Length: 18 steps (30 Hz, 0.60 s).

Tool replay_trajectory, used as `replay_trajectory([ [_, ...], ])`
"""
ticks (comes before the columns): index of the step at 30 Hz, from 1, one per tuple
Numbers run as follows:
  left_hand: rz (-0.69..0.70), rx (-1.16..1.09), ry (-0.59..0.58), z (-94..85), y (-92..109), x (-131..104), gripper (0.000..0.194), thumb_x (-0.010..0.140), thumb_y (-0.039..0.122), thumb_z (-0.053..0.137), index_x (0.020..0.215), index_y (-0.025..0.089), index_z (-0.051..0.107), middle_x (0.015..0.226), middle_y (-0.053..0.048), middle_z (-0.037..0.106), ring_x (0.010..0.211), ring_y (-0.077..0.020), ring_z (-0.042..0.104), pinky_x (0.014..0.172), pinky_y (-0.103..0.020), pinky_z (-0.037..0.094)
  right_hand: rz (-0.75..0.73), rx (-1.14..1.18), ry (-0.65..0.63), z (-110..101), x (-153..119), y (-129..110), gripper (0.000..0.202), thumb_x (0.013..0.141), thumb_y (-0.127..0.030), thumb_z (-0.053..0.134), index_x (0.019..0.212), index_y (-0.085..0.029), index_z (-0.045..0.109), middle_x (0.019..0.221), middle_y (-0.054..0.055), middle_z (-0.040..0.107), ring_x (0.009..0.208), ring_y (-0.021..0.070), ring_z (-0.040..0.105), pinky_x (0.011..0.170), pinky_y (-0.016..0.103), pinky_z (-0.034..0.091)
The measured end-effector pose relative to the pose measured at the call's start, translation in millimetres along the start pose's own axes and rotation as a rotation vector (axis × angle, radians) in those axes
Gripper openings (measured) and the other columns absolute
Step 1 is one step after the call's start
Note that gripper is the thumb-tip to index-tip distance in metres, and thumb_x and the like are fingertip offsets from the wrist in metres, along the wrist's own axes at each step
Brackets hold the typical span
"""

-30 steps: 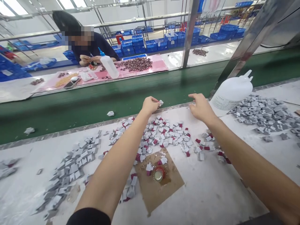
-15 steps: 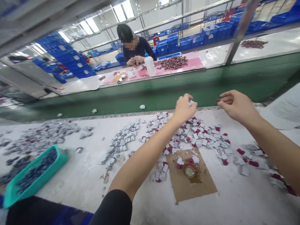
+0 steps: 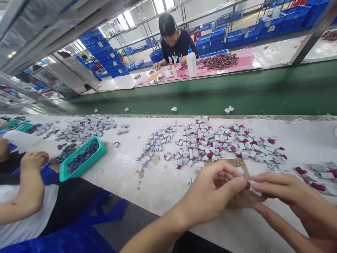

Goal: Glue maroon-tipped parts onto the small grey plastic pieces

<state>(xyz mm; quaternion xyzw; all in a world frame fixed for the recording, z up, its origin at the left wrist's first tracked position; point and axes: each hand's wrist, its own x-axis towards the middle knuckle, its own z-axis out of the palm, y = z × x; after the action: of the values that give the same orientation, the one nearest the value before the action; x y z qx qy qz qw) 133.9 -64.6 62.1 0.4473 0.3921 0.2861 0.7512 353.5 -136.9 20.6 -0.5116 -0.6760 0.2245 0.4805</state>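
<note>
In front of me my two hands meet over a brown cardboard sheet. My left hand is closed, its thumb and forefinger pinching a small dark red piece. Close against that, a small whitish-grey piece sits at the fingertips of my right hand, which is closed on it. Whether the two pieces are joined I cannot tell. Just beyond my hands spreads a pile of small grey-white and dark red pieces. My left hand covers much of the cardboard.
Several white pieces, one a small cluster, lie along a green belt behind the table. A teal tray of dark pieces stands at left, near a neighbour's arm. Across the belt another person works beside a white bottle.
Both hands have drawn back from the belt edge and come together nearer me. My left hand has let go of a white piece, now on the belt. The view has swung left.
</note>
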Motion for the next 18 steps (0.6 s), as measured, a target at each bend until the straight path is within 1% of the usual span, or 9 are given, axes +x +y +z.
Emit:
replay_trajectory([
  [2,-0.076,-0.082,0.031,0.1,-14,-16,0.052,0.086,0.061,0.099,0.096,0.019,0.071,0.081,-0.002,0.072,0.068,-0.0123,0.063,0.071,-0.027,0.051,-0.098,-0.071,-0.097,5,-15,1,0.037,0.105,-0.030,0.080,0.139,-0.043,0.084,0.126,0.004,0.088,0.103,0.0280,0.091,0.091,0.033,0.078],
  [4,-0.120,-0.143,0.041,0.4,-26,-29,0.056,0.085,0.066,0.099,0.095,0.019,0.068,0.079,-0.002,0.072,0.064,-0.0118,0.061,0.067,-0.027,0.048,-0.159,-0.101,-0.149,9,-27,2,0.039,0.108,-0.028,0.074,0.144,-0.040,0.081,0.132,0.004,0.088,0.105,0.0251,0.091,0.094,0.027,0.076],
  [9,-0.161,-0.218,0.078,0.8,-41,-52,0.057,0.093,0.070,0.091,0.096,0.019,0.065,0.081,-0.003,0.074,0.063,-0.0103,0.061,0.066,-0.026,0.046,-0.142,-0.084,-0.118,18,-44,0,0.040,0.109,-0.023,0.072,0.145,-0.038,0.081,0.132,0.003,0.088,0.108,0.0228,0.091,0.099,0.023,0.074],
  [11,-0.199,-0.243,0.067,1.4,-44,-56,0.059,0.092,0.072,0.091,0.096,0.019,0.065,0.080,-0.003,0.074,0.061,-0.0097,0.060,0.065,-0.025,0.045,-0.155,-0.058,-0.119,18,-46,-4,0.042,0.109,-0.020,0.071,0.146,-0.038,0.081,0.128,0.002,0.089,0.105,0.0220,0.092,0.097,0.022,0.074],
  [13,-0.219,-0.235,0.054,2.4,-46,-60,0.060,0.092,0.074,0.089,0.096,0.020,0.063,0.080,-0.003,0.073,0.059,-0.0096,0.058,0.063,-0.025,0.045,-0.140,-0.026,-0.159,16,-44,-11,0.041,0.108,-0.017,0.073,0.143,-0.036,0.082,0.125,0.002,0.090,0.099,0.0212,0.092,0.093,0.020,0.074],
  [14,-0.219,-0.205,0.044,2.3,-46,-61,0.060,0.094,0.075,0.086,0.095,0.020,0.063,0.080,-0.003,0.074,0.059,-0.0102,0.058,0.063,-0.025,0.045,-0.118,-0.009,-0.178,15,-42,-15,0.040,0.106,-0.016,0.076,0.140,-0.035,0.083,0.122,0.002,0.090,0.095,0.0207,0.092,0.090,0.020,0.074],
  [16,-0.171,-0.057,0.061,-2.1,-45,-65,0.057,0.102,0.076,0.076,0.095,0.021,0.065,0.082,-0.005,0.076,0.063,-0.0129,0.061,0.065,-0.028,0.048,-0.047,0.029,-0.148,16,-37,-23,0.035,0.104,-0.015,0.082,0.133,-0.034,0.085,0.114,0.001,0.090,0.091,0.0197,0.091,0.084,0.020,0.074],
  [17,-0.126,0.069,0.116,-8.0,-43,-67,0.055,0.105,0.075,0.071,0.096,0.022,0.067,0.084,-0.005,0.076,0.067,-0.0151,0.063,0.068,-0.029,0.050,0.008,0.046,-0.105,16,-34,-26,0.032,0.104,-0.016,0.083,0.130,-0.035,0.086,0.111,0.000,0.090,0.090,0.0189,0.090,0.082,0.020,0.073],
  [18,-0.066,0.218,0.212,-17.2,-42,-69,0.052,0.108,0.073,0.068,0.098,0.023,0.070,0.087,-0.006,0.077,0.073,-0.0177,0.066,0.071,-0.031,0.052,0.069,0.061,-0.049,17,-33,-28,0.029,0.106,-0.018,0.082,0.128,-0.035,0.086,0.107,-0.001,0.089,0.087,0.0177,0.088,0.080,0.021,0.072],
])
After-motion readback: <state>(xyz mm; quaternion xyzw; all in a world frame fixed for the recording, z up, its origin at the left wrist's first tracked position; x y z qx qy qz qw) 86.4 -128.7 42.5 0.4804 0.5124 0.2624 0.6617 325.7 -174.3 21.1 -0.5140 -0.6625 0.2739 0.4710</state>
